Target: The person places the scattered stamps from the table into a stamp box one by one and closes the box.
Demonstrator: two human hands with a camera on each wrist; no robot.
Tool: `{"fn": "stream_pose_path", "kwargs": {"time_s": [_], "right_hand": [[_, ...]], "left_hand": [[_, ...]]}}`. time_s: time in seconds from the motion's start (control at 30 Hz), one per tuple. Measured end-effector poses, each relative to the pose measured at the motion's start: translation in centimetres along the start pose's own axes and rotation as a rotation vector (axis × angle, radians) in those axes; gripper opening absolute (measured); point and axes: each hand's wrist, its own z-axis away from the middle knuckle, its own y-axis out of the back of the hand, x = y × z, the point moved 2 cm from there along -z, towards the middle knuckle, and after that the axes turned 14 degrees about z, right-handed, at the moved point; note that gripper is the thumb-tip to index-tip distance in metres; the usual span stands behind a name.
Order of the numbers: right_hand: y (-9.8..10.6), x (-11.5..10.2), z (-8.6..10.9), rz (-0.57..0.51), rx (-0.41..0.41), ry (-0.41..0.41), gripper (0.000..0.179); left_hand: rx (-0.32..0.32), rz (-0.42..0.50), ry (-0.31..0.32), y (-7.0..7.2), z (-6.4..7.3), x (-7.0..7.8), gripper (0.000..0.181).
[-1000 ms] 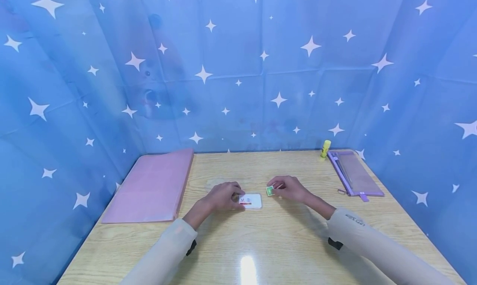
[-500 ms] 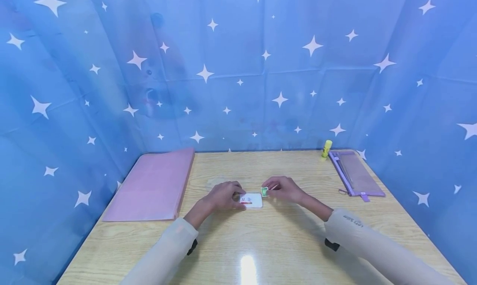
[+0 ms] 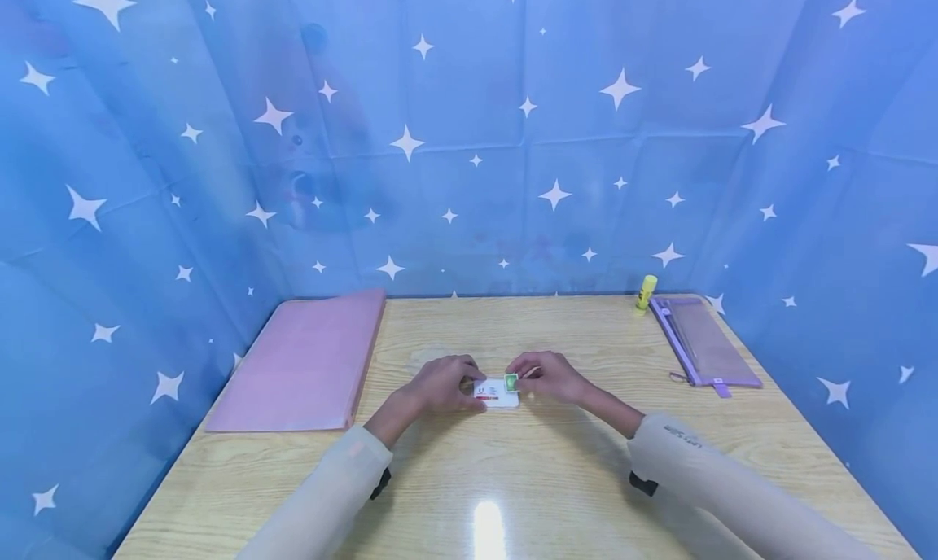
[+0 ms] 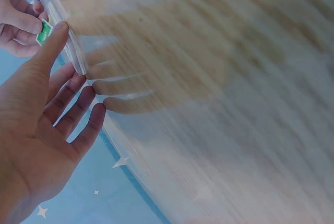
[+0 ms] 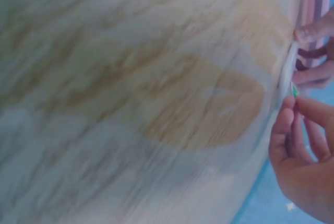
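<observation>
Right hand (image 3: 553, 377) and the green square (image 3: 511, 382) it carries have shifted leftward since the earlier frames, from clear of the white card-shaped item (image 3: 497, 395) to over its far right corner; the left hand (image 3: 440, 382) has held its position at that item.

At far left, a pink folder (image 3: 300, 360) lies flat on the wood-grained table (image 3: 440, 479). Next, a pale left sleeve (image 3: 322, 491), with a black band (image 3: 379, 485) showing below the cuff. The left hand grips the left end of the white item, thumb at the near edge and index finger at the far edge; the left wrist view shows the remaining fingers spread and loosely extended. The white item lies at mid-table between the hands, its face bearing red and dark print.

The green square, pale-bordered, is pinched between the right thumb and fingertips, the other fingers curled. It overlaps the white item in the head view; whether the two touch cannot be told. Right of this, a pale right sleeve (image 3: 733, 479) carries dark lettering.

Toward the far right corner, a yellow glue stick (image 3: 646, 292) stands upright, just beside a purple-edged pouch (image 3: 711, 340) lying flat. Behind the table hangs a blue curtain (image 3: 484, 72) with white stars.
</observation>
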Motion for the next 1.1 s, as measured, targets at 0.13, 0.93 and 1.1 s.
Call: {"fn": "stream_pose_path", "kwargs": {"time_s": [0.13,0.93,1.1], "right_hand": [[-0.4,0.14,-0.15,0.053,0.007,-0.021,0.019],[-1.0,-0.16,0.25,0.178,-0.005,0.034,0.019],[-1.01,-0.05,0.37,0.174,-0.006,0.042,0.015]], "left_hand": [[-0.001,0.003,-0.001,0.09,-0.04,0.08,0.054],[-0.001,-0.011,-0.002,-0.01,-0.04,0.05,0.054],[-0.004,-0.01,-0.007,-0.01,-0.04,0.06,0.054]]}}
